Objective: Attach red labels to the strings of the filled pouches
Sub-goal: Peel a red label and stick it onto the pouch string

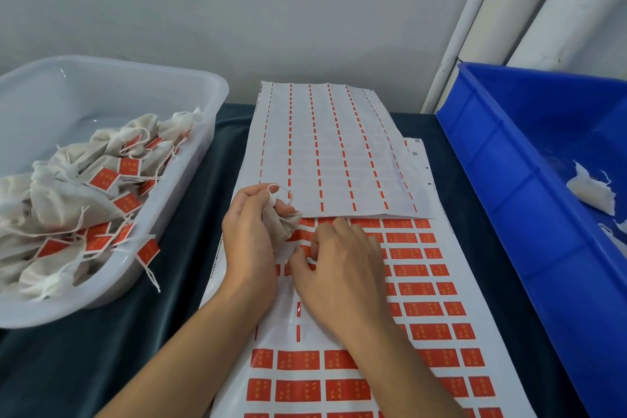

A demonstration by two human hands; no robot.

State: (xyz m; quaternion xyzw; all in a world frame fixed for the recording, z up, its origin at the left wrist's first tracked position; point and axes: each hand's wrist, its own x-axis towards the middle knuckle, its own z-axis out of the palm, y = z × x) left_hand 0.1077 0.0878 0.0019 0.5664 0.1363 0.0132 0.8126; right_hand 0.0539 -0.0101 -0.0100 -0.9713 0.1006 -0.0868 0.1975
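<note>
The left hand (249,231) grips a filled pouch (281,226) over the label sheet (424,299); its string (283,192) loops above. The right hand (339,265) curls onto the sheet, fingertips hiding any label pinched.

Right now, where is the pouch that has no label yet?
In the head view, the pouch is held in the left hand at the centre, over the sheet of red labels, just left of the right hand.
</note>
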